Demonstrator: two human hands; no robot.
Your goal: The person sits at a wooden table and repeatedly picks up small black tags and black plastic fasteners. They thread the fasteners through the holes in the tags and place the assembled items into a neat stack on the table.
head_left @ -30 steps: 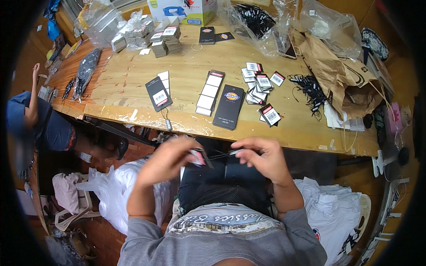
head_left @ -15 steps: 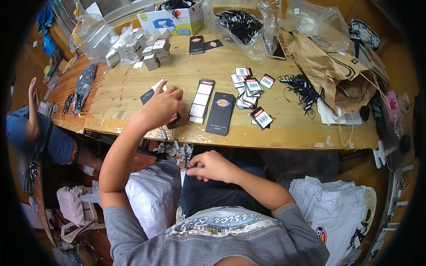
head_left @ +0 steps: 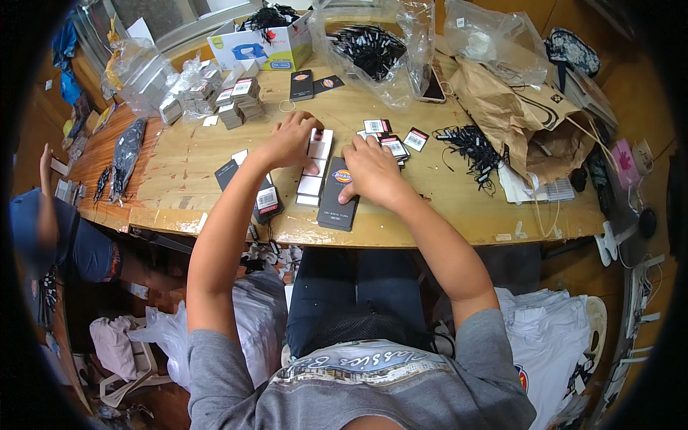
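My left hand (head_left: 288, 145) is over the upper part of a stack of long cards with white label panels (head_left: 311, 188), its thumb and fingers apart and touching it. Beside it, my right hand (head_left: 374, 173) spreads over the top of a stack of dark hang tags (head_left: 337, 209), its thumb resting on the tag face. The fingertips of that hand reach the edge of a pile of small barcode tags (head_left: 394, 147), which it partly covers. By my left forearm lie tags with black strings (head_left: 266, 203) and a dark tag (head_left: 226, 174).
Black tag strings (head_left: 469, 147) lie beside a brown paper bag (head_left: 523, 115) at the right. Toward the back stand a clear bag of black strings (head_left: 369, 54), a box (head_left: 265, 54) and stacks of small tags (head_left: 240, 100). Another person (head_left: 61, 229) sits at the left.
My right hand has come up from my lap onto the dark hang tags and barcode tags. The left hand has shifted right, from the string tags to the white-panel cards.
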